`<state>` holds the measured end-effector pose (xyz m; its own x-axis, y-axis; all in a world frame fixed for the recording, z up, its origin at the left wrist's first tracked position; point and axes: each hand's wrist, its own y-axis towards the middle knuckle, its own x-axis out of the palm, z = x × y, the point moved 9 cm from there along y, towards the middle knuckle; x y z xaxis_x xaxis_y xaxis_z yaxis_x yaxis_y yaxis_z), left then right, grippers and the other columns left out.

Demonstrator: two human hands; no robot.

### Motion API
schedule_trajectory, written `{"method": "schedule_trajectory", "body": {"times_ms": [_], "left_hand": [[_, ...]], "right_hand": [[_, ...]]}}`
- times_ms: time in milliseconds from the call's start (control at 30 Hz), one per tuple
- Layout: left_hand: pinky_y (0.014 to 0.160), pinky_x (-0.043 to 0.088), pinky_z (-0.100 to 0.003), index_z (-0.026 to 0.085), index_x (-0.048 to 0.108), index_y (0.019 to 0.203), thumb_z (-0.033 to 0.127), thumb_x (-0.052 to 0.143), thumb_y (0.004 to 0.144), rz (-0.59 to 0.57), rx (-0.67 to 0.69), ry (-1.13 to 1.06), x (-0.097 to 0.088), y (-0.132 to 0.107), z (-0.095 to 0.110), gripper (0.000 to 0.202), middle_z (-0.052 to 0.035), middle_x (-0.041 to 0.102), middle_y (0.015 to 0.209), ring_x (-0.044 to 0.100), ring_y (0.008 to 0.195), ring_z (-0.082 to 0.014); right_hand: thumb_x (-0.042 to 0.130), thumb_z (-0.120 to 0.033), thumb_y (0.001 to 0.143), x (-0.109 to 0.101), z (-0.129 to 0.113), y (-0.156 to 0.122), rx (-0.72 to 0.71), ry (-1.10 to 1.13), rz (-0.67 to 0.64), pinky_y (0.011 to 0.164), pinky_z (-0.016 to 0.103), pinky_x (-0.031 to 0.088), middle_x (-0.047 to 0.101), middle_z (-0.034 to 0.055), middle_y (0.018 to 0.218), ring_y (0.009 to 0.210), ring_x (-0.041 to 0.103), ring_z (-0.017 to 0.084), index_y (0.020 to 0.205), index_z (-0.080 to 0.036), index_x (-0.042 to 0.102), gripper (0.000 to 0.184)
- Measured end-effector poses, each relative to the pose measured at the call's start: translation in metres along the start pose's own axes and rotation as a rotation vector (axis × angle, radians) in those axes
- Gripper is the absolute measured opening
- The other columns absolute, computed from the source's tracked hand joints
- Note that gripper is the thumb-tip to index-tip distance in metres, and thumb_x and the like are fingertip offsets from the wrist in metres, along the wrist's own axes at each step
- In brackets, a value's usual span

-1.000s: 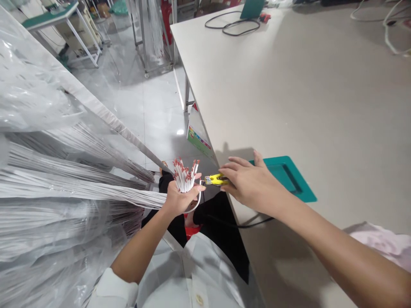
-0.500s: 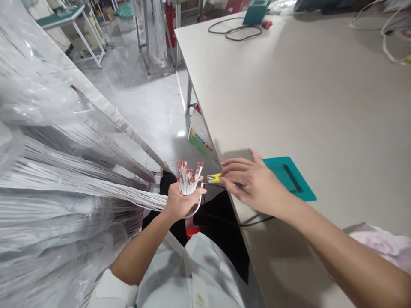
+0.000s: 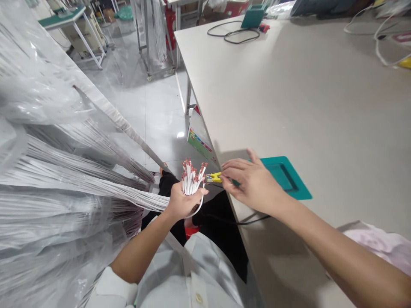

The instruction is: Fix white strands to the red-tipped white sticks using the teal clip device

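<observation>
My left hand [image 3: 182, 203] is closed round a bundle of thin white wires with red tips [image 3: 192, 177], tips pointing up, just off the table's near-left edge. The wires trail left into large sheaves under clear plastic [image 3: 48, 179]. My right hand [image 3: 253, 184] rests at the table edge, fingers curled over a small yellow tool [image 3: 214, 177] whose end points at the wire tips. A black cable [image 3: 244, 222] runs from under that hand. A teal tray [image 3: 289, 182] lies right behind my right hand.
The beige table [image 3: 305, 98] stretches far right and back, with a black cable coil [image 3: 234, 33], a teal box [image 3: 253, 17] and white cords [image 3: 382, 38] at its far end. Pink cloth [image 3: 379, 244] lies near right. Metal racks [image 3: 150, 38] stand on the tiled floor.
My left hand has lifted the wire bundle slightly and brought it closer to the yellow tool. My right hand's fingers have curled tighter on the tool.
</observation>
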<state>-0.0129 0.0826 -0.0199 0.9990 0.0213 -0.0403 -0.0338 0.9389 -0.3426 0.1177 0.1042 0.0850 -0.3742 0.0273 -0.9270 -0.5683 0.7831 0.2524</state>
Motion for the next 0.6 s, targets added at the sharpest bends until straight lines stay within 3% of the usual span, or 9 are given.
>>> {"method": "schedule_trajectory", "body": {"times_ms": [167,267,433,600], "left_hand": [[0.043,0.046,-0.018,0.012,0.07,0.093,0.021,0.072,0.06,0.01,0.0,-0.051,0.004,0.008,-0.001,0.034,-0.0045,0.069,0.083,0.053,0.051,-0.0077],[0.043,0.046,-0.018,0.013,0.07,0.094,0.021,0.072,0.06,0.002,-0.009,-0.077,0.009,0.012,-0.004,0.034,-0.0039,0.069,0.079,0.054,0.05,-0.0077],[0.042,0.047,-0.017,0.013,0.069,0.096,0.02,0.072,0.061,-0.004,-0.007,-0.1,0.01,0.014,-0.003,0.036,-0.0046,0.07,0.078,0.054,0.049,-0.0068],[0.043,0.047,-0.017,0.013,0.068,0.101,0.021,0.07,0.064,-0.035,0.011,-0.136,0.014,0.016,0.001,0.037,-0.0047,0.07,0.074,0.058,0.053,-0.0094]], "right_hand": [[0.051,-0.028,0.084,0.011,0.018,-0.01,0.0,-0.25,-0.139,0.098,0.061,0.023,0.066,0.0117,0.106,0.105,0.056,0.032,0.101,-0.016,0.062,0.024],[0.052,-0.02,0.083,0.019,0.022,-0.01,0.023,-0.317,-0.247,0.098,0.063,0.02,0.068,0.0092,0.103,0.108,0.054,0.034,0.096,-0.02,0.065,0.019],[0.052,-0.019,0.082,0.021,0.024,-0.004,0.071,-0.265,-0.311,0.099,0.064,0.018,0.067,0.0075,0.106,0.112,0.052,0.035,0.1,-0.023,0.064,0.022],[0.047,-0.016,0.082,0.027,0.026,-0.002,0.053,-0.22,-0.363,0.099,0.065,0.013,0.071,0.0059,0.087,0.113,0.052,0.033,0.078,-0.023,0.065,0.02]]}}
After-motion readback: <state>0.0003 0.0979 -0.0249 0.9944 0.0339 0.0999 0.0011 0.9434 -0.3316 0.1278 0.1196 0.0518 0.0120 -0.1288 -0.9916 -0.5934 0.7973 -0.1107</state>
